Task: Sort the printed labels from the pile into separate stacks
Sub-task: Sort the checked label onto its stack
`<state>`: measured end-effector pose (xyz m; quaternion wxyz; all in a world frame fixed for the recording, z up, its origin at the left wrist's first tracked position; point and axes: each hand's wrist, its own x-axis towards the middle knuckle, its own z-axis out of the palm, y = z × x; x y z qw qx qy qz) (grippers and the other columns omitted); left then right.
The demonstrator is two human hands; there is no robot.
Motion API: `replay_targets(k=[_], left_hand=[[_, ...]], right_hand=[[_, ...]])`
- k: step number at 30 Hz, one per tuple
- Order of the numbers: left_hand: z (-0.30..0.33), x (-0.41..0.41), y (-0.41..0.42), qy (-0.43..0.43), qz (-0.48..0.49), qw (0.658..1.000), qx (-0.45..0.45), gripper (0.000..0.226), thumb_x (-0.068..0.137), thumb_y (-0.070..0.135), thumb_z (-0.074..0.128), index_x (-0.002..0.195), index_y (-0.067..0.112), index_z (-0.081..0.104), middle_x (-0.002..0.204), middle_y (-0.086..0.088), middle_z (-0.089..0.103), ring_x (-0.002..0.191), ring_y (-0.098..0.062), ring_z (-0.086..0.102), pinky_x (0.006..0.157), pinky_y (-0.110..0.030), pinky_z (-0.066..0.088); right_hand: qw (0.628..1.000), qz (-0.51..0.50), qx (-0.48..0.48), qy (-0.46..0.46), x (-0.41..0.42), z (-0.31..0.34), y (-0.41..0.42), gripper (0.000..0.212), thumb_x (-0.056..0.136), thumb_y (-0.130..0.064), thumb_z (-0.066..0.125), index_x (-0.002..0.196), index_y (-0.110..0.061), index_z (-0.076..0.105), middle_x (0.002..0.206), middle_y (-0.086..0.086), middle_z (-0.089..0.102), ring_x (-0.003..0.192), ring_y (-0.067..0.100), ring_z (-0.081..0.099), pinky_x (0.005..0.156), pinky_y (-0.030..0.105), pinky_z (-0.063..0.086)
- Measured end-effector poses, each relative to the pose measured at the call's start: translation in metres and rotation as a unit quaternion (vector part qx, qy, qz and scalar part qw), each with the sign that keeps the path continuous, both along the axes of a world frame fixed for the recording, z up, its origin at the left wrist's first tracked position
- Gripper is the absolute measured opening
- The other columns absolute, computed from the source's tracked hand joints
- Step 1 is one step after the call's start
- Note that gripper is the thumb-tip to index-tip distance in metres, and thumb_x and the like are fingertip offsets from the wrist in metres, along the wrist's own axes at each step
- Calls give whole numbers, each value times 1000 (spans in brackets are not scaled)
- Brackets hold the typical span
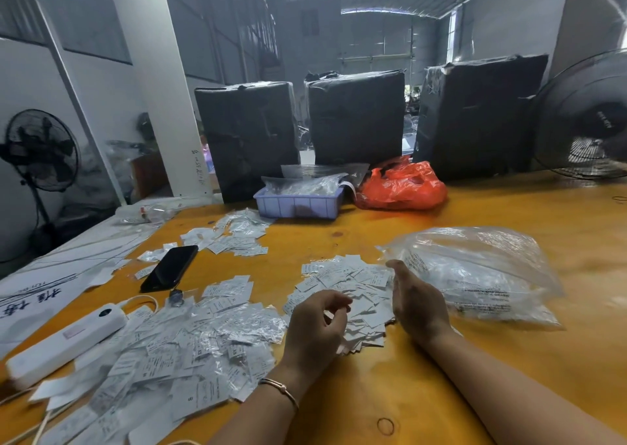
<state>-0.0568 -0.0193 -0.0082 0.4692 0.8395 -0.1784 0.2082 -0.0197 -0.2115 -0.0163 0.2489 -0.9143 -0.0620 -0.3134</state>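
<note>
A loose pile of small white printed labels lies on the orange table between my hands. My left hand hovers over the pile's near left edge with fingers curled loosely, and nothing shows in its grip. My right hand stands on edge against the pile's right side, fingers straight. A bigger heap of labels in clear sleeves spreads at the near left. Another small group of labels lies farther back.
A clear plastic bag lies right of my right hand. A black phone and a white power strip sit at the left. Behind are a lavender tray, an orange bag, black wrapped boxes and a fan.
</note>
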Motion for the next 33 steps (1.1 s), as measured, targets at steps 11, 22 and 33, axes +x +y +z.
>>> replay_targets(k=[11,22,33], left_hand=[[-10,-16,53,-11,57,998,37,23,86,0,64,90,21,73,84,12,71,79,0,64,62,-9,47],[22,34,2,223,-90,963,-119,31,90,22,69,117,8,62,97,-10,71,84,-13,67,63,-21,52],[4,38,13,83,-12,990,-117,21,86,-1,69,75,17,73,68,1,72,63,-11,67,59,-20,54]], right_hand=[[993,106,45,-6,2,10,-2,45,78,13,62,118,-3,50,80,7,61,51,11,47,49,28,48],[864,262,410,133,0,25,35,36,73,7,75,103,1,57,74,12,70,64,22,65,55,27,48],[932,225,266,105,9,19,2,38,78,19,49,104,-6,62,83,10,70,69,25,69,62,30,55]])
